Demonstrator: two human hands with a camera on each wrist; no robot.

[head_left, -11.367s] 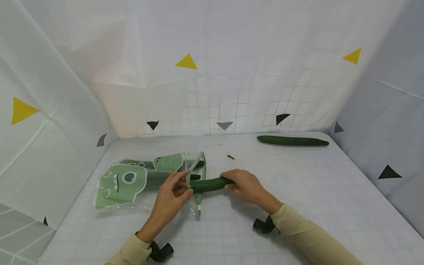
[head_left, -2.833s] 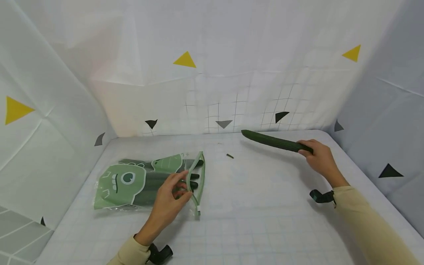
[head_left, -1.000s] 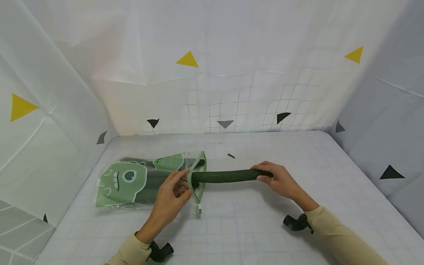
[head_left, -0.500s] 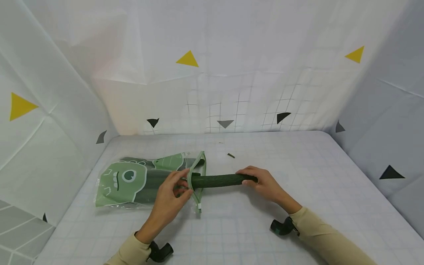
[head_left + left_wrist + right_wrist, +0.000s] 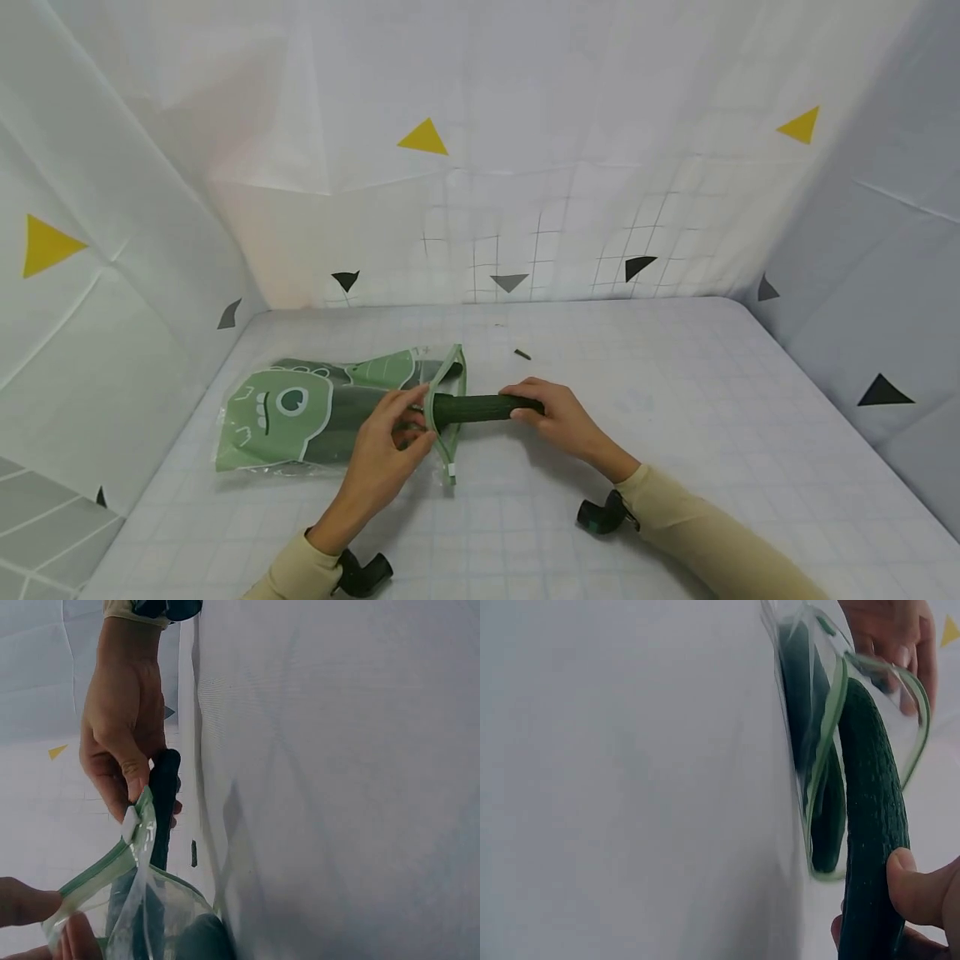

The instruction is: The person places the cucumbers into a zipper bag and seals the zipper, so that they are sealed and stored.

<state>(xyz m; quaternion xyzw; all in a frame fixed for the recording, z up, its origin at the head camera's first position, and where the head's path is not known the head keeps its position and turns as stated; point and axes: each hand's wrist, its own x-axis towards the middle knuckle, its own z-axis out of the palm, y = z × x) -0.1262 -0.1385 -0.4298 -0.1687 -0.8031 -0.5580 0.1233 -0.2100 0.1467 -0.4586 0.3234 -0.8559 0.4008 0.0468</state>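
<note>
My right hand (image 5: pixel 551 417) grips a dark green cucumber (image 5: pixel 480 408) near its right end. The cucumber's other end passes through the mouth of a clear zip bag (image 5: pixel 318 414) printed with a green cartoon monster. My left hand (image 5: pixel 390 446) pinches the bag's green zip edge and holds the mouth apart. Other cucumbers lie inside the bag; the right wrist view shows one cucumber (image 5: pixel 829 817) just behind the zip edge. In the left wrist view, the zip's white slider (image 5: pixel 130 823) hangs at one end of the opening.
A short green stem piece (image 5: pixel 522 354) lies on the white gridded table (image 5: pixel 675 400) behind the right hand. White sheets (image 5: pixel 525 100) with yellow, black and grey triangles stand at the back and both sides. Each wrist carries a black camera (image 5: pixel 602 514).
The right hand fetched the cucumber from the table's back right, brought it to the bag, and has pushed it leftward, deeper into the mouth. The left hand has stayed at the bag's edge.
</note>
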